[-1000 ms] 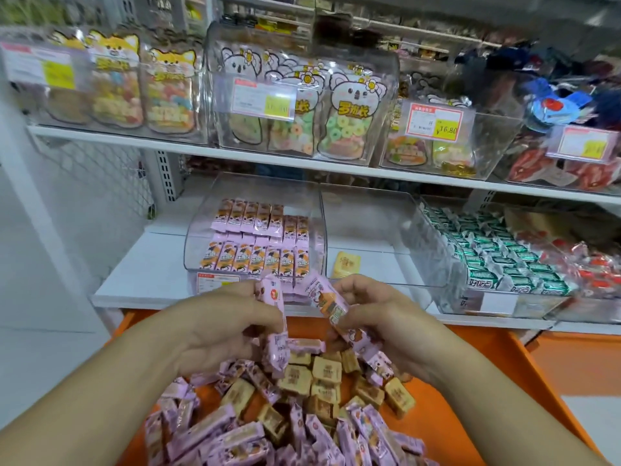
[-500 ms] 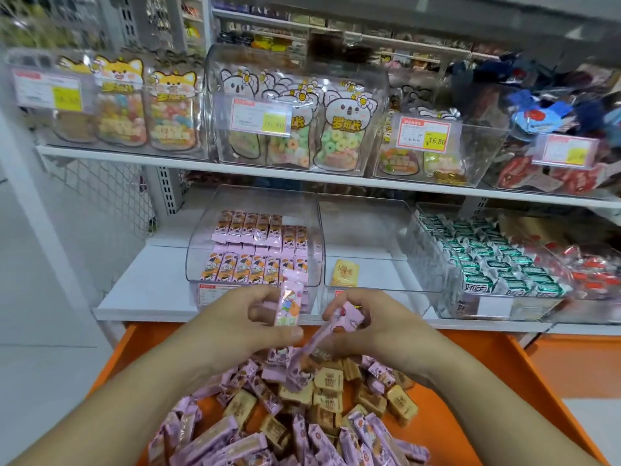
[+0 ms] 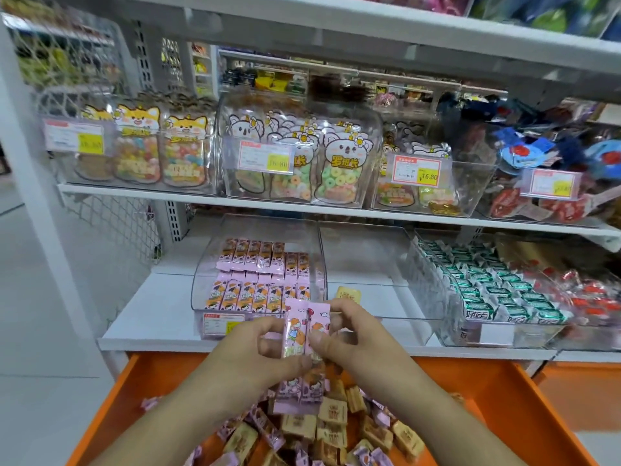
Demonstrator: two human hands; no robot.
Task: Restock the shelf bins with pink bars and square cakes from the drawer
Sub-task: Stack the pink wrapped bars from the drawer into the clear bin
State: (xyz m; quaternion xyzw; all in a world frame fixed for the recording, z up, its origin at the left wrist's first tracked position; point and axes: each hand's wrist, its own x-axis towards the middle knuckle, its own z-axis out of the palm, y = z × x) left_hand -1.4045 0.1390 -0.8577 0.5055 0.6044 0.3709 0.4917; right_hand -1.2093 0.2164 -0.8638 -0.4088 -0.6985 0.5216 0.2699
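Note:
My left hand point(image 3: 255, 351) and my right hand point(image 3: 353, 338) together hold a small upright bunch of pink bars point(image 3: 304, 327) just above the open orange drawer point(image 3: 141, 381). More pink bars hang below the hands. Loose pink bars and tan square cakes point(image 3: 331, 415) lie piled in the drawer. Behind the hands, a clear bin point(image 3: 208, 274) on the lower shelf holds two neat rows of pink bars point(image 3: 262, 277). The clear bin point(image 3: 386, 264) to its right holds one yellow square cake point(image 3: 347, 294).
A clear bin of green-and-white packets point(image 3: 487, 287) sits further right, then red-wrapped sweets point(image 3: 591, 294). The upper shelf point(image 3: 141, 195) carries clear bins of animal-shaped candy bags with price tags. A white upright post point(image 3: 40, 183) stands at the left.
Both hands have risen from the drawer pile and come together. The separate bars they held are now squared up side by side into one upright bunch in front of the pink-bar bin.

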